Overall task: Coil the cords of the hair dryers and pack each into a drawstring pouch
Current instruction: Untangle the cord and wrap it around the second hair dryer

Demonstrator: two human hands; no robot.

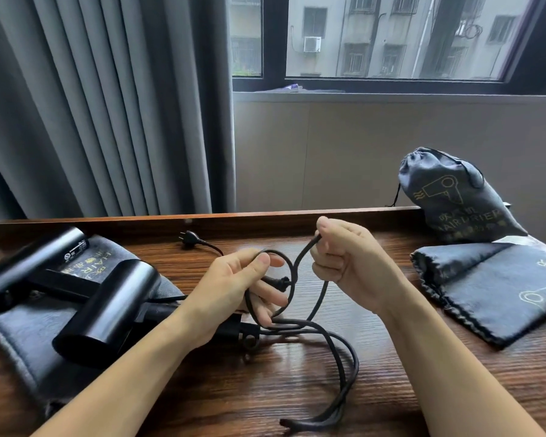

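Two hands work the cord (316, 298) at table centre: the left hand (234, 285) grips a loop, the right hand (344, 257) at its three o'clock clenches a strand (limp, rubbery, probably springy), best held where loops cross.

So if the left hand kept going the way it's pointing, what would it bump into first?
The left hand, gripping the cord, points to the right across the table. Going straight on, it would probably meet the right hand first, which grips the same cord, though depth is hard to judge in this view.
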